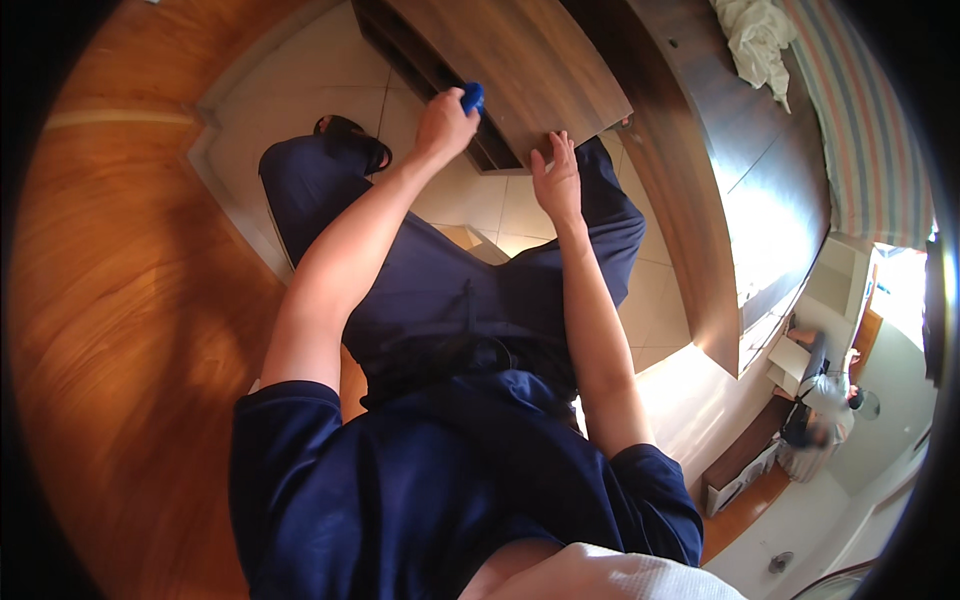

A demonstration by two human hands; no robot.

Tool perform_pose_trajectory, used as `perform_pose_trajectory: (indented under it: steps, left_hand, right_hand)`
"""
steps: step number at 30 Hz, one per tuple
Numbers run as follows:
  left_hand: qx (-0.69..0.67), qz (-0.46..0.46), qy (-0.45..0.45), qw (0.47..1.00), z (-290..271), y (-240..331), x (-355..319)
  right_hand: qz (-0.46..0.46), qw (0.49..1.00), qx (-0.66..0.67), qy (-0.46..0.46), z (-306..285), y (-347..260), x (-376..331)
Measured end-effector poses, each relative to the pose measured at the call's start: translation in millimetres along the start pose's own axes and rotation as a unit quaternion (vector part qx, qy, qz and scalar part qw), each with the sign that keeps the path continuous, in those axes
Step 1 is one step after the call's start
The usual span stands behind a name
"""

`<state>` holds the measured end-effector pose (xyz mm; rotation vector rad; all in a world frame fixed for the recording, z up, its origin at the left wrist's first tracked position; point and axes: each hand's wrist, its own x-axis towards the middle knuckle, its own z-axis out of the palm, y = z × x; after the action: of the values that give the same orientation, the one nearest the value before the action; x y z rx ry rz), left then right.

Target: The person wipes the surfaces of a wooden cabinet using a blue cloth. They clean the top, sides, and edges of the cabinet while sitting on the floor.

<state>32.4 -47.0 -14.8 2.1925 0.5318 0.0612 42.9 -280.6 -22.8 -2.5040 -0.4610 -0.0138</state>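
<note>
While the wooden panel (520,70) is steadied by the right hand (556,178), whose fingers are spread flat against its lower edge, a blue-handled tool (472,97), probably a screwdriver, is gripped in the closed left hand (443,124) and held at the panel's dark underside. The panel is smooth, brown-grained board, tilted over pale floor tiles (470,200). Dark blue trousers (450,290) are seen beneath.

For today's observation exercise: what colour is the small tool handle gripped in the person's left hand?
Bright blue. The tool handle shows at the left hand in the head view.
</note>
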Motion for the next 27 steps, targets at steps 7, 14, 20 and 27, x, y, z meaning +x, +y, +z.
perform_pose_trajectory:
  steps: [7,14,20,27]
  left_hand:
    - [0.016,0.202,-0.217,0.955,43,28,-64]
    - [-0.005,0.120,-0.238,0.964,45,48,-49]
    - [0.058,0.037,-0.315,0.946,1,25,-19]
    - [0.012,0.069,-0.224,0.972,22,-1,-17]
  right_hand:
    - [0.044,0.998,0.014,-0.032,-15,-3,16]
    - [0.055,0.996,0.046,-0.060,-26,-6,20]
    - [0.095,0.991,-0.013,-0.098,-39,-6,42]
    - [-0.095,0.992,-0.063,0.047,17,-32,97]
